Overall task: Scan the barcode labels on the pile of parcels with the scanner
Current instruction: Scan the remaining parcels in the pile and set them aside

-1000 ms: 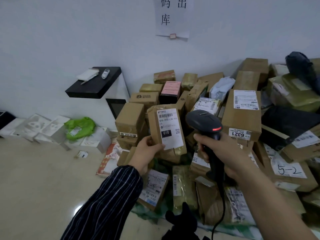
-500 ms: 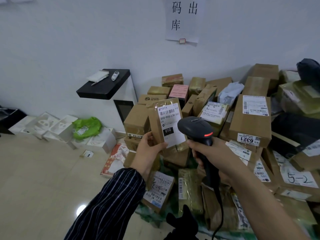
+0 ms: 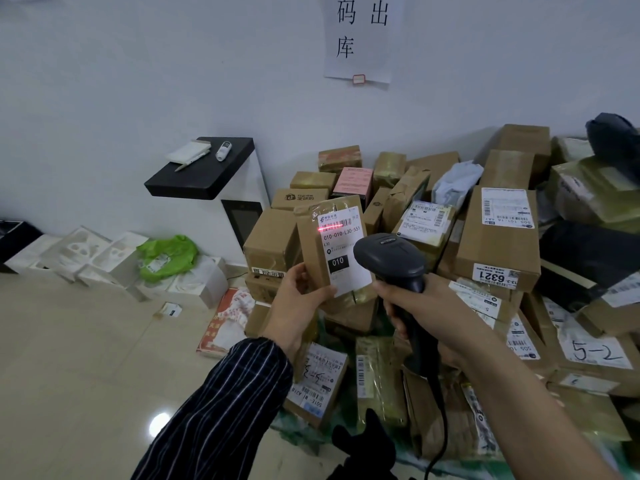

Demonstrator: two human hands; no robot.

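Hidden and cropped regions around the parcel [image 3: 313, 244] and the scanner [image 3: 389, 259].
The right hand [image 3: 426, 313] wraps the scanner's grip and hides most of it; the cable [image 3: 441, 420] leaves by the bottom edge. The scanner's head hides the lower right corner of the label [image 3: 343, 251], and the left hand [image 3: 298, 296] covers the parcel's lower left corner. Print beneath the line 010-010-L30-551 is too small to read. The wall sign [image 3: 360, 39] is cut by the top edge, the dark bag [image 3: 613, 143] by the right edge. 1 black shape [image 3: 363, 445] at bottom centre cannot be identified.
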